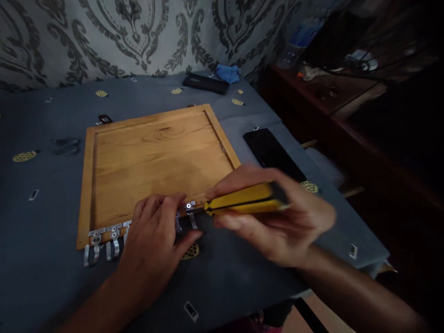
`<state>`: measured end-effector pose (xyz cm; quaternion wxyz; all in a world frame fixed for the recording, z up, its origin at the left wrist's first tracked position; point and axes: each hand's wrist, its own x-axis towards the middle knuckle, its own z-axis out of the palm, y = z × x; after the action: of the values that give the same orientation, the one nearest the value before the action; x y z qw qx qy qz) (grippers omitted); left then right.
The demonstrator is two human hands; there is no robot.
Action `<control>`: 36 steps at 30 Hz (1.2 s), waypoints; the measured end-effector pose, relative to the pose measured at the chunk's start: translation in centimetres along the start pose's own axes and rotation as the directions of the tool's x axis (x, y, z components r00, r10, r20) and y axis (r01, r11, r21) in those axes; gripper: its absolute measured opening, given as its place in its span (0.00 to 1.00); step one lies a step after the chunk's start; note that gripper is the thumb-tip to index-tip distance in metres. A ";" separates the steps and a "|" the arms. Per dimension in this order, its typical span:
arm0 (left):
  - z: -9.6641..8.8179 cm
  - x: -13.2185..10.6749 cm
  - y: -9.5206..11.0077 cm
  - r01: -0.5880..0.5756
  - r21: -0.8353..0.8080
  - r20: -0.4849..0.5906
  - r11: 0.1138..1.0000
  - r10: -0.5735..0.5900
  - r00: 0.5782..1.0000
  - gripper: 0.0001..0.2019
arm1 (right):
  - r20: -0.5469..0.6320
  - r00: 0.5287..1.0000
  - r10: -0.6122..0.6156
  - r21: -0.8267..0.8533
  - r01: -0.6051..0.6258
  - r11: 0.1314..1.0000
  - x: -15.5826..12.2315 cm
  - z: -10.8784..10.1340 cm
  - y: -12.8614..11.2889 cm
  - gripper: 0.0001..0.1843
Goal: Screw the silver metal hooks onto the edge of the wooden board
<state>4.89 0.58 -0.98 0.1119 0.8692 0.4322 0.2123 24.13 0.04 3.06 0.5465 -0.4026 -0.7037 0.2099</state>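
Note:
A wooden framed board (149, 166) lies on the cloth. Along its near edge runs a metal hook rail (114, 229) with silver hooks and cross-head screws. My left hand (152, 245) lies over the rail's middle, fingers bent over the board's edge and thumb apart on the near side; it hides part of the rail. My right hand (277, 217) is closed around a screwdriver (243, 200) with a yellow and black handle. The screwdriver's shaft points left, its tip close to a hook (192, 217) at the rail's right end. Whether it touches a screw I cannot tell.
A black phone (274, 152) lies right of the board. Behind it are a dark case (205, 83) and a blue cloth (228, 73). Small dark metal pieces (65, 145) lie on the left. A bottle (300, 39) stands on a dark wooden cabinet (312, 90) at the right.

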 end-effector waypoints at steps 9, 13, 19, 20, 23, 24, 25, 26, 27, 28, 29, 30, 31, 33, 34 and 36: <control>-0.1 0.1 0.0 0.023 -0.005 0.027 1.000 -0.023 0.999 0.24 | -0.112 0.988 0.107 0.038 -0.103 0.994 -0.8 0.2 0.8 0.06; 0.0 0.1 -0.1 0.045 -0.006 0.025 0.999 -0.045 0.999 0.22 | -0.061 0.989 0.138 0.010 -0.138 0.990 -1.0 0.3 0.9 0.07; 0.0 0.1 0.0 0.062 -0.013 0.039 0.998 -0.062 0.997 0.21 | -0.015 0.996 0.090 0.016 -0.090 0.996 -0.8 0.5 1.1 0.07; 0.0 0.1 0.0 0.062 -0.015 0.038 0.998 -0.062 0.997 0.21 | -0.014 0.997 0.082 0.015 -0.082 0.997 -0.8 0.5 1.2 0.06; 0.0 0.1 0.0 0.063 -0.019 0.032 0.998 -0.062 0.998 0.20 | -0.003 0.997 0.074 0.018 -0.074 0.997 -0.8 0.6 1.4 0.06; 0.0 0.0 0.0 0.063 -0.022 0.033 0.998 -0.062 0.998 0.20 | -0.002 0.998 0.069 0.022 -0.069 0.997 -0.9 0.7 1.4 0.06; 0.0 0.0 0.0 0.059 -0.025 0.032 0.998 -0.058 0.998 0.20 | 0.000 0.998 0.060 0.022 -0.060 0.998 -0.9 0.7 1.4 0.06; 0.0 0.0 -0.1 0.055 -0.025 0.029 0.998 -0.055 0.998 0.21 | 0.007 0.999 0.050 0.015 -0.050 0.999 -0.9 0.7 1.4 0.06; 0.0 0.0 -0.1 0.053 -0.024 0.030 0.998 -0.052 0.998 0.21 | 0.020 0.999 0.039 0.005 -0.040 0.999 -0.8 0.6 1.4 0.06; 0.0 -0.1 -0.1 0.051 -0.022 0.028 0.998 -0.050 0.998 0.21 | 0.036 0.999 0.026 -0.002 -0.026 1.000 -0.8 0.6 1.3 0.06; 0.0 -0.1 -0.1 0.050 -0.020 0.028 0.999 -0.049 0.998 0.20 | 0.058 0.998 0.018 -0.003 -0.018 1.000 -0.7 0.5 1.3 0.07; 0.0 -0.1 0.0 0.046 -0.021 0.024 0.999 -0.045 0.999 0.19 | 0.082 0.997 0.013 0.004 -0.013 1.000 -0.5 0.5 1.2 0.07; 0.0 -0.1 0.0 0.041 -0.024 0.022 0.999 -0.040 0.999 0.19 | 0.110 0.994 0.017 0.017 -0.019 1.000 -0.3 0.3 1.1 0.07; 0.0 0.0 0.0 0.031 -0.035 0.021 0.999 -0.031 0.999 0.17 | 0.162 0.986 0.028 0.052 -0.037 0.998 0.1 0.0 1.0 0.09; 0.0 0.0 0.0 0.026 -0.039 0.018 0.999 -0.025 1.000 0.17 | 0.196 0.980 0.034 0.066 -0.048 0.997 0.3 -0.2 1.0 0.10; 0.0 -0.1 0.0 0.019 -0.041 0.012 0.999 -0.018 1.000 0.18 | 0.270 0.963 0.028 0.091 -0.054 0.994 0.8 -0.7 1.1 0.09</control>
<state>4.86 0.50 -0.96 0.1345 0.8639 0.4351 0.2150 25.08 1.20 2.91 0.4608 -0.3579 -0.7515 0.3079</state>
